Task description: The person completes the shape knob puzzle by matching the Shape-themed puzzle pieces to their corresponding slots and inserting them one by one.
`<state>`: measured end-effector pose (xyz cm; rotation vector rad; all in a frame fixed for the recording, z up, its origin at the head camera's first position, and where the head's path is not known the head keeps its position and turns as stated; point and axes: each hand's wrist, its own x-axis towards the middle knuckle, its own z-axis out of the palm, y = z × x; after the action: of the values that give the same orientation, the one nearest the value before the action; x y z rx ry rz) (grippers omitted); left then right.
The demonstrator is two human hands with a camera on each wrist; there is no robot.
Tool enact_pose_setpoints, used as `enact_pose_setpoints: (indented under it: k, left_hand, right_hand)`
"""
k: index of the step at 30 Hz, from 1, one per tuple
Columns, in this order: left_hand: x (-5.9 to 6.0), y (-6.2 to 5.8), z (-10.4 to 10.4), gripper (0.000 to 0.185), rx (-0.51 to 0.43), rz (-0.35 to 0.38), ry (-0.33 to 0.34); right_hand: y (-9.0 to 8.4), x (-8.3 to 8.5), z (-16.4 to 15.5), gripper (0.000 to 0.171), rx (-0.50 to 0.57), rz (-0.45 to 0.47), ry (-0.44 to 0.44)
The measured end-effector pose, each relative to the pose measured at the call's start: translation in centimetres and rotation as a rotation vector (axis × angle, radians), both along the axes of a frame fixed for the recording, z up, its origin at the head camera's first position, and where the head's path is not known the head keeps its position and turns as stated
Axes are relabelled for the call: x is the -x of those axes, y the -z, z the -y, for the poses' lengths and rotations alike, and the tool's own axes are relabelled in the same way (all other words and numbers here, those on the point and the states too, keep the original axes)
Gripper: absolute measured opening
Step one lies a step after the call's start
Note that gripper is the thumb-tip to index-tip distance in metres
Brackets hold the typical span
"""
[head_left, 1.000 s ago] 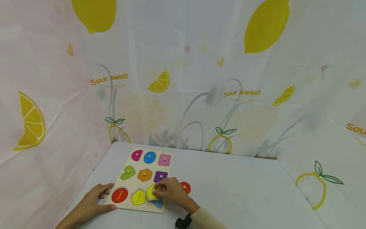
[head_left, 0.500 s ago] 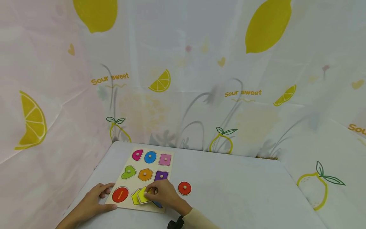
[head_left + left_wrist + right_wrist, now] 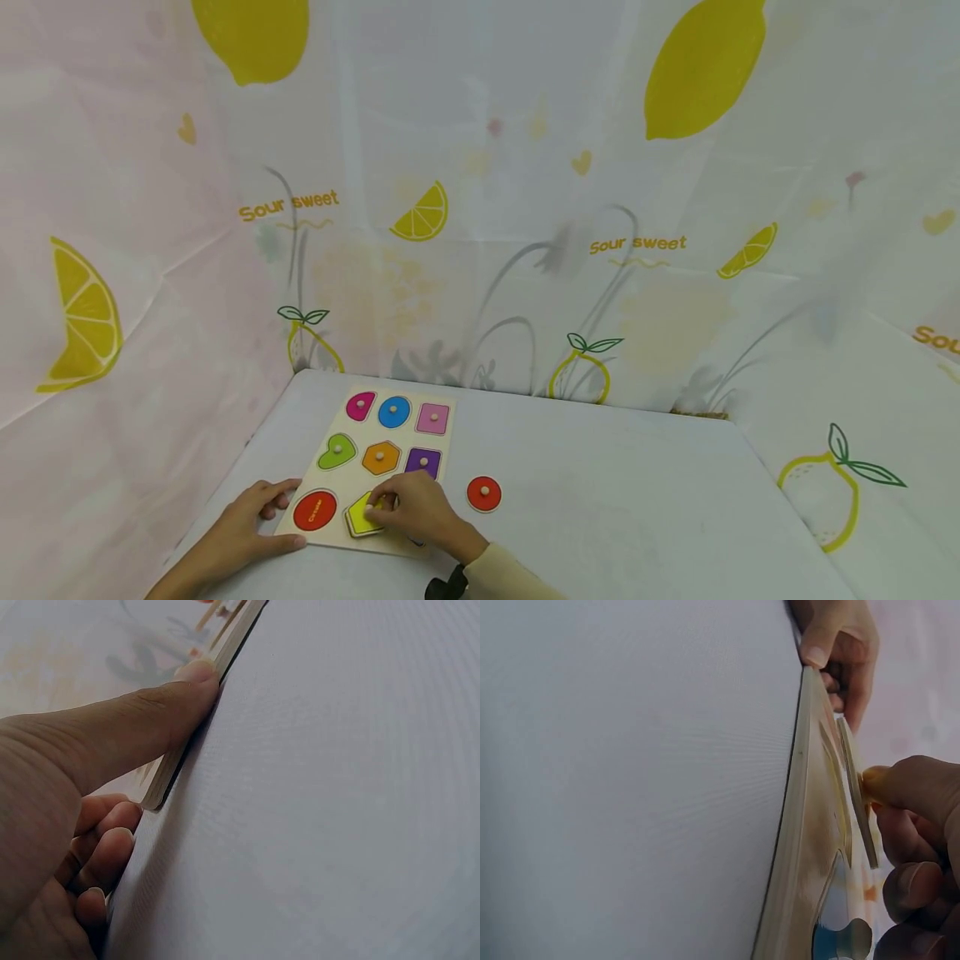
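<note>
My right hand (image 3: pixel 416 510) pinches a yellow pentagon puzzle piece (image 3: pixel 362 518) by its knob. The piece (image 3: pixel 859 793) is tilted close above the pentagon recess of the wooden puzzle board (image 3: pixel 352 479), a gap showing beneath it in the right wrist view. With thumb and fingers, my left hand (image 3: pixel 243 521) holds the board's near left corner. Its thumb (image 3: pixel 150 712) lies against the near edge, the other fingers around the side. Left of the piece is a red circle recess (image 3: pixel 315 510), printed with a word. A blue recess (image 3: pixel 826 941) is mostly hidden behind my right hand.
Farther up the board sit knobbed pieces, among them a green heart (image 3: pixel 337 451), an orange hexagon (image 3: pixel 381 458) and a purple square (image 3: pixel 423 461). A red round piece (image 3: pixel 484 494) lies on the white table (image 3: pixel 637 500) right of the board. Lemon-printed cloth walls (image 3: pixel 480 275) enclose the table.
My right hand has carried the yellow pentagon left, from over the blue recess to over the pentagon recess, and turned it to line up. The red round piece is now fully uncovered. My left hand stays put.
</note>
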<state>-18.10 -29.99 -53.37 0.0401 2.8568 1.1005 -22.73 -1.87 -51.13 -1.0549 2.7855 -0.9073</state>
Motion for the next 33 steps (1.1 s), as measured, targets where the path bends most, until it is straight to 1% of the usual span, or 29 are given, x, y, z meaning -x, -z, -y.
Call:
enact_pose_setpoints:
  k: [5,13,19,23,33]
  left_hand:
    - [0.07,0.23,0.1,0.099,-0.007,0.004,-0.009]
    - [-0.04,0.38,0.22,0.097,-0.007,-0.02,0.008]
    - [-0.25,0.3,0.18,0.095,0.016,-0.039,0.017]
    - [-0.25,0.32,0.2,0.093,0.031,-0.059,0.031]
    - [-0.16,0.33,0.07,0.094,0.023,-0.034,0.013]
  right_hand:
    - [0.34,0.04,0.32,0.009,-0.028,-0.001,0.011]
    - [0.97,0.16,0.82,0.009,-0.03,0.009,0.013]
    - [0.67,0.1,0.96,0.007,-0.023,0.007,0.001]
    - [0.42,0.04,0.93,0.007,-0.038,0.003,0.015]
    - [0.3,-0.02,0.98,0.008,-0.073,-0.005,0.035]
